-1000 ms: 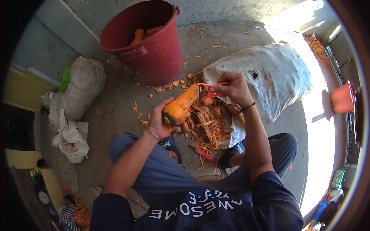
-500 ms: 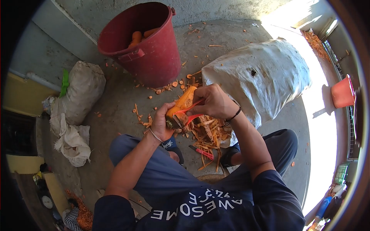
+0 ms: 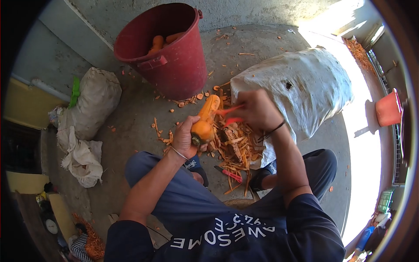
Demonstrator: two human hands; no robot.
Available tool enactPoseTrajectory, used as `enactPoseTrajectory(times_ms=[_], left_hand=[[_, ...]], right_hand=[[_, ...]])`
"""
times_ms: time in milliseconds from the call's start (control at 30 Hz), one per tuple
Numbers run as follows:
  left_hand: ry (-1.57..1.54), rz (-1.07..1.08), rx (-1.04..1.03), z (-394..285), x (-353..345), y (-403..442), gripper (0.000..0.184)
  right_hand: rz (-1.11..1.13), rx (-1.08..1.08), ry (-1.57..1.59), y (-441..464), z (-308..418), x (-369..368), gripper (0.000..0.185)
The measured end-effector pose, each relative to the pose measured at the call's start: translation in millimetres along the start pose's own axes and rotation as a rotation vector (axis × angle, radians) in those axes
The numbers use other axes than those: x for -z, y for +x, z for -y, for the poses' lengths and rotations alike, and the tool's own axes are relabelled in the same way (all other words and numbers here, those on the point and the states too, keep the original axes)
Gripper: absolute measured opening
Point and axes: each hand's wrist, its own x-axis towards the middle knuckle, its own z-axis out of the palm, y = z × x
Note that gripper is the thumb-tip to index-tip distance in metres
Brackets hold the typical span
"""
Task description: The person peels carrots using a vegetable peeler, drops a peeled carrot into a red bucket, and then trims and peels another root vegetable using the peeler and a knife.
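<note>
My left hand (image 3: pixel 185 136) is wrapped round the lower part of a thick orange carrot (image 3: pixel 203 130), whose dark stem end points down towards me. The carrot's long upper part slants up and to the right. In my right hand (image 3: pixel 260 111) is a red peeler (image 3: pixel 230 114), smeared by motion. The peeler's head is near the carrot's right side; whether it touches is hard to tell. Below both hands lies a heap of orange peelings (image 3: pixel 239 150) between my feet. A red-handled knife (image 3: pixel 231 175) rests on the floor at the heap's near edge.
A dark red bucket (image 3: pixel 183 65) with several carrots in it stands ahead. A big white sack (image 3: pixel 301 89) lies to the right. At left sit a stuffed pale sack (image 3: pixel 98 96) and a crumpled one (image 3: pixel 83 163). A small red bucket (image 3: pixel 388 108) is far right.
My right hand and the peeler have moved right, away from the carrot's near end. The carrot has turned in my left hand, showing more of its rounded thick end.
</note>
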Motion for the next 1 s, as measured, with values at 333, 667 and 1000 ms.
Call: enactPoseTrajectory(times_ms=[333, 667, 1000], left_hand=[[-0.096, 0.083, 0.101, -4, -14, -2, 0.051], [-0.054, 0.213, 0.226, -8, 2, -8, 0.053], [-0.256, 0.123, 0.091, 0, -8, 1, 0.050]], right_hand=[[0.048, 0.171, 0.110, 2, 8, -20, 0.034], [-0.173, -0.032, 0.176, -5, -17, 24, 0.030], [0.042, 0.122, 0.078, -4, 13, -15, 0.032]])
